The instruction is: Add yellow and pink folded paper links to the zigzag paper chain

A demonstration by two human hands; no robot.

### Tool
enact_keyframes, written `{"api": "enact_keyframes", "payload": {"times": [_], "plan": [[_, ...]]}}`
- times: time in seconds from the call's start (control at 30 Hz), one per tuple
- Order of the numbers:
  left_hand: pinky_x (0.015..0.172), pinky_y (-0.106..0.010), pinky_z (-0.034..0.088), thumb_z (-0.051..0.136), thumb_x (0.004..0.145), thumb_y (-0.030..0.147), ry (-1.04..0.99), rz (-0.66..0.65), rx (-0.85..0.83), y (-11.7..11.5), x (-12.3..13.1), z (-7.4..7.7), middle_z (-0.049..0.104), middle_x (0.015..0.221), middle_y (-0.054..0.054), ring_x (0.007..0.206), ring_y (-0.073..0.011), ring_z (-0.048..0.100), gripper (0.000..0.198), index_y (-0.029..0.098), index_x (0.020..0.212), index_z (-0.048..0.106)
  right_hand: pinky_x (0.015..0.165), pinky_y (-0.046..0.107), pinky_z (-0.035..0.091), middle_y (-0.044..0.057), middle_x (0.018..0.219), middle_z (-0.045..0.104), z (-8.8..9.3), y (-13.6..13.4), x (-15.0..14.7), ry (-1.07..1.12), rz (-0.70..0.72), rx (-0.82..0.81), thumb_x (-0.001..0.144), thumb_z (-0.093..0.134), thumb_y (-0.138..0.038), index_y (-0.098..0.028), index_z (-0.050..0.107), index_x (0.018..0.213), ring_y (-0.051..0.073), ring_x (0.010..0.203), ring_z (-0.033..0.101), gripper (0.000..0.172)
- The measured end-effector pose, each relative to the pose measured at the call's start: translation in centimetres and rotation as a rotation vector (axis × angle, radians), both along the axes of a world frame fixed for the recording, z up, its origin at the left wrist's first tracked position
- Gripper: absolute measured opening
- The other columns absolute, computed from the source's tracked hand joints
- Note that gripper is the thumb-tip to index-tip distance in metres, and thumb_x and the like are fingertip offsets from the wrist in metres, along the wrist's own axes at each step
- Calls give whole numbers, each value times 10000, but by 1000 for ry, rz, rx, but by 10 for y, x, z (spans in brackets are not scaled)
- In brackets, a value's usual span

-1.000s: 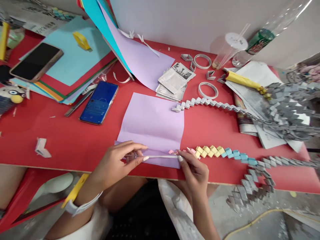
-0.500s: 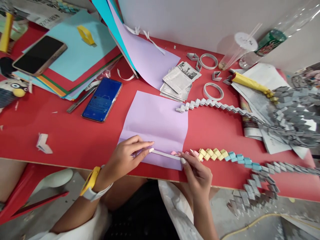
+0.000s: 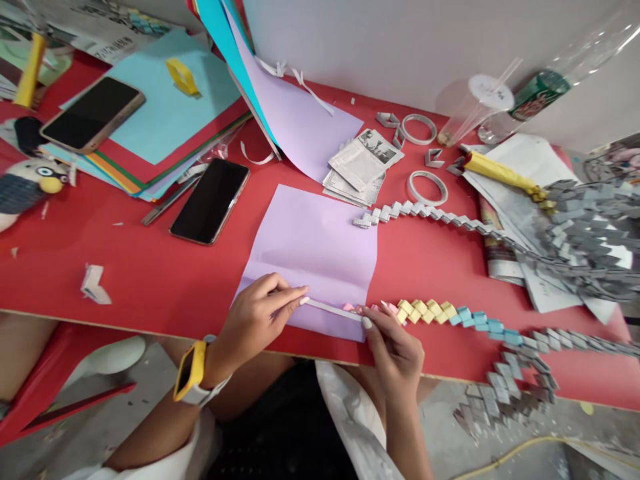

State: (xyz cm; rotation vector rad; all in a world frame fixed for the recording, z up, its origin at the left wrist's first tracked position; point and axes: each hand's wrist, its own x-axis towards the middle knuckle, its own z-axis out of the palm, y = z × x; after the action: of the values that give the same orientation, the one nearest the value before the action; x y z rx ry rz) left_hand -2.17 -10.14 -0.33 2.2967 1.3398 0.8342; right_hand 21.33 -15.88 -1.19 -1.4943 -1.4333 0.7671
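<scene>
A narrow white paper strip [image 3: 333, 309] is stretched between my two hands, over a purple sheet of paper [image 3: 320, 233]. My left hand [image 3: 263, 308], with a yellow-cased watch on its wrist, pinches the strip's left end between thumb and fingers. At the other end my right hand [image 3: 393, 340] pinches it the same way. Just behind the right fingers lies a folded-paper chain [image 3: 427, 311] in pink, yellow, blue and grey links; its pink end is partly hidden by that hand. The grey part trails off the table's edge.
Farther back lie a phone [image 3: 210, 200], newspaper squares [image 3: 363, 163], tape rings [image 3: 427, 188] and a grey paper chain [image 3: 435, 211]. Coloured paper [image 3: 165, 100] holds a second phone [image 3: 93, 113]. A lidded cup [image 3: 477, 107] and a bottle [image 3: 540, 93] stand by the wall.
The nearer phone's screen has gone from lit blue to dark. My left wrist has turned slightly, showing the watch face more. The view has shifted a little; both hands keep hold of the strip.
</scene>
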Motion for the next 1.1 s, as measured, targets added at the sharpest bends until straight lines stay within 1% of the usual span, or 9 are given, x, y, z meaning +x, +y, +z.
{"api": "enact_keyframes", "payload": {"times": [0.1,0.2,0.37,0.7,0.77,0.93,1.03,1.1], "plan": [[630,-231,446,593,904,125,13,4,67,-1,1,-2,549,763,-21,701,-119,533,246,144,1125,698,1096,414,473,-36,1034,771,0,0,0,-4,-4,3,879,608,-89,-302,713,1095,183,995,725,321],[618,-234,435,601,892,106,31,10,101,-2,2,-3,540,756,-19,691,-121,523,245,137,1113,704,1099,402,469,-51,1038,769,-2,-1,-1,4,-7,4,880,605,-85,-323,706,1109,169,992,724,345],[615,-233,428,608,886,99,50,21,97,-2,3,-4,529,739,-17,682,-119,513,230,136,1086,716,1117,396,451,-68,1041,767,-2,-2,-2,8,-16,-1,879,607,-81,-344,704,1112,156,982,723,365],[624,-249,439,601,899,135,62,40,70,-2,5,-5,525,719,-20,674,-131,521,146,124,983,720,1117,433,449,-54,1049,766,0,-2,-2,9,-7,-16,885,593,-82,-344,707,1112,190,1020,719,364],[629,-253,443,600,901,137,59,39,72,-2,5,-5,525,723,-21,679,-134,526,152,121,1003,712,1121,440,444,-53,1051,765,0,-2,-2,11,-7,-17,886,592,-82,-345,705,1114,191,1022,718,366],[727,-267,482,587,917,147,2,16,20,-2,2,-3,577,812,-36,775,-145,575,265,133,1178,630,1121,427,435,-51,1075,759,-2,-2,0,34,20,-13,893,581,-85,-349,688,1129,183,1057,703,370],[774,-265,486,595,909,127,-54,8,-24,-5,0,-1,599,852,-35,842,-146,593,246,154,1153,610,1122,414,423,-37,1091,754,1,-2,2,43,47,-21,894,583,-98,-337,671,1145,176,1072,690,358],[782,-260,485,600,901,107,-93,14,-39,-8,-1,-1,607,869,-32,856,-142,596,224,162,1118,604,1121,413,411,-22,1096,750,7,0,4,20,77,-35,887,599,-118,-324,663,1145,175,1063,684,336]]}}
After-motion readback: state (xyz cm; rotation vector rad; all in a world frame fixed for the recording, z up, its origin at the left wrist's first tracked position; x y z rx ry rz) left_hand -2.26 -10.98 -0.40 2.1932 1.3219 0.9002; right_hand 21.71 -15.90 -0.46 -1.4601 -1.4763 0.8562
